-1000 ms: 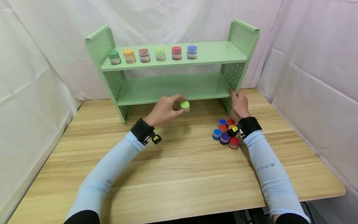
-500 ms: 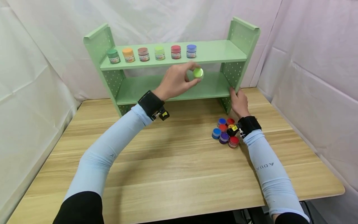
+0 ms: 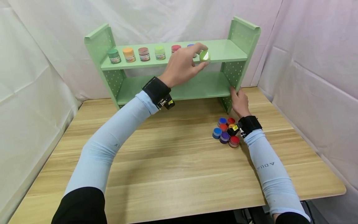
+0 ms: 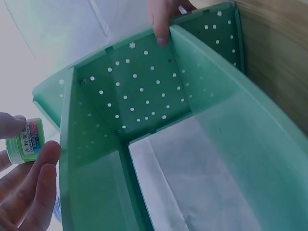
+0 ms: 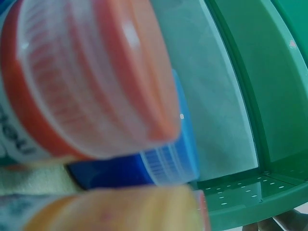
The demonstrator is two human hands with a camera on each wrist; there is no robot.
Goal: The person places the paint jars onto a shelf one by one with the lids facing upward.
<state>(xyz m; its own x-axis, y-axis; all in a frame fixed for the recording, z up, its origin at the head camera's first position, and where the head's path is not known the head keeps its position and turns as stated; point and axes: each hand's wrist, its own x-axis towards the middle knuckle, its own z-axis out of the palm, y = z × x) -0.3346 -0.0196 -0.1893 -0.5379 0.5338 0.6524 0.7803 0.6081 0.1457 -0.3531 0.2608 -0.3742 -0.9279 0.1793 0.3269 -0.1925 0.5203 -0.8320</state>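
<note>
My left hand (image 3: 184,63) pinches a small light-green paint jar (image 3: 204,56) between thumb and fingers, in front of the upper board of a green shelf (image 3: 223,51). In the left wrist view the jar's label (image 4: 31,139) faces the camera. Behind that hand, a blue jar (image 3: 191,45) and a red jar (image 3: 176,47) on the upper board are partly covered. My right hand (image 3: 240,102) grips the shelf's right side panel at the lower board's end; some of its fingers are hidden behind the panel.
Further left on the upper board stand a dark-green jar (image 3: 114,56), an orange jar (image 3: 129,54), a brown jar (image 3: 144,54) and a light-green jar (image 3: 160,52). Several jars cluster on the wooden table (image 3: 167,161) by the right wrist, among them a purple jar (image 3: 224,137).
The left hand has lifted the light-green jar from below the lower board up to the upper board's height, moving rightward. My right hand keeps its place on the side panel.
</note>
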